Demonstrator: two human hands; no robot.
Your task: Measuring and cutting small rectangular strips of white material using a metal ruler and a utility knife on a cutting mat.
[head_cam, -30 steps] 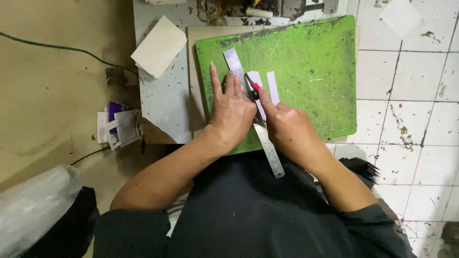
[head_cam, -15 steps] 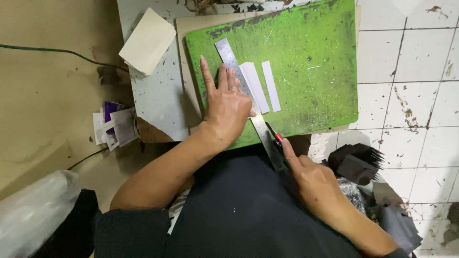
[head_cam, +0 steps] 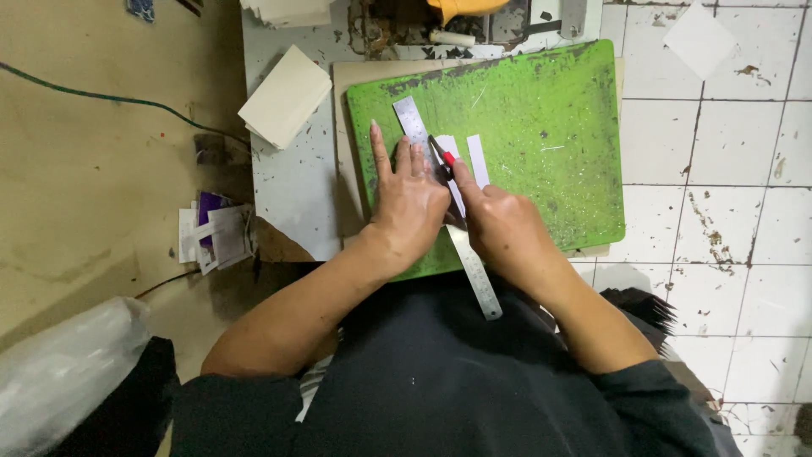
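The left grip (head_cam: 412, 201) presses flat on a steel ruler (head_cam: 449, 212) lying across the green cutting mat (head_cam: 550, 144). Just right of it, the right grip (head_cam: 501, 227) holds a red-handled knife (head_cam: 441, 156) against the ruler's edge, beside white paper strips (head_cam: 477, 160).

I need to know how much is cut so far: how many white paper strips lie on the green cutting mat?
2. One strip lies free, right of the knife; the other strip runs beside the steel ruler, partly under the right hand. More may be hidden under the hands.
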